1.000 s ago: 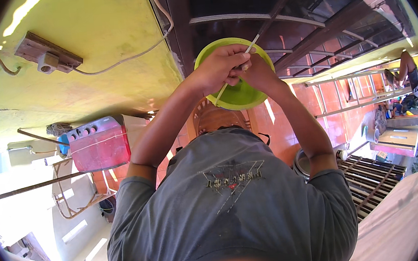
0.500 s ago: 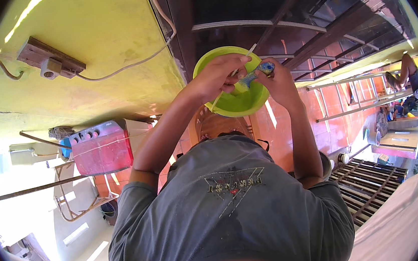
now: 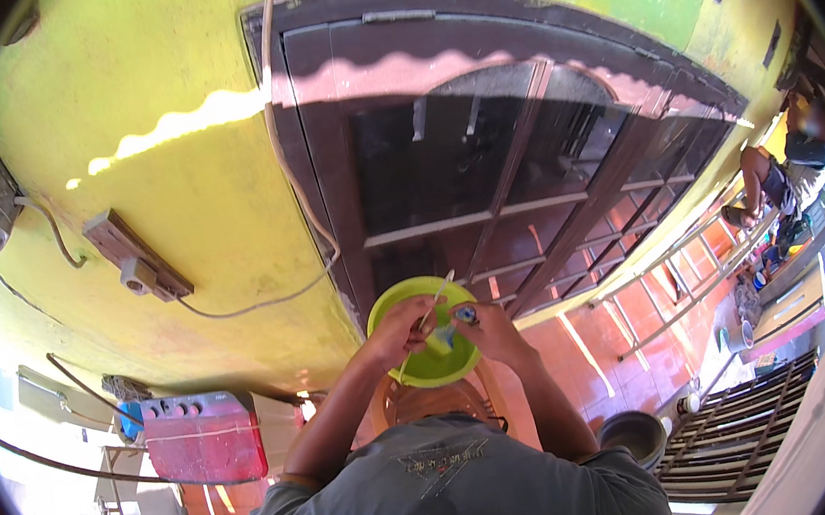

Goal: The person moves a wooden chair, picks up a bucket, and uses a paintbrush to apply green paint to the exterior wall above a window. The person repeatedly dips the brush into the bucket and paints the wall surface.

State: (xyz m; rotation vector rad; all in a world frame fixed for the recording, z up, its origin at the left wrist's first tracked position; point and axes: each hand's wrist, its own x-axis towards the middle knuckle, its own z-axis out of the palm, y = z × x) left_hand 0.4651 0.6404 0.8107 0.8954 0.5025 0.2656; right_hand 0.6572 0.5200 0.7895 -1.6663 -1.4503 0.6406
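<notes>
A lime-green plastic basin [image 3: 381,306] stands in front of me on a brown chair [image 3: 387,406]. Over its left side, my left hand [image 3: 402,329] pinches a thin pale stick [image 3: 447,282], which slants across the basin. My right hand [image 3: 491,331] is at the basin's right rim, its fingers closed around a blue-patterned handle. The held thing looks like a paintbrush [image 3: 445,337], its paler end pointing into the basin. What the basin holds is hard to make out behind my fingers.
A yellow wall [image 3: 199,208] with a corded socket board [image 3: 137,256] and a dark glazed door [image 3: 442,155] lie ahead. At left is a red washing machine [image 3: 202,442]. To the right are a ladder [image 3: 674,292], a slatted rack [image 3: 746,424], a bucket [image 3: 633,435] and another person [image 3: 800,151].
The view has tilted up, so the basin and both hands sit lower and more wall and door show. The brush handle now points more toward me; both hands keep their holds.
</notes>
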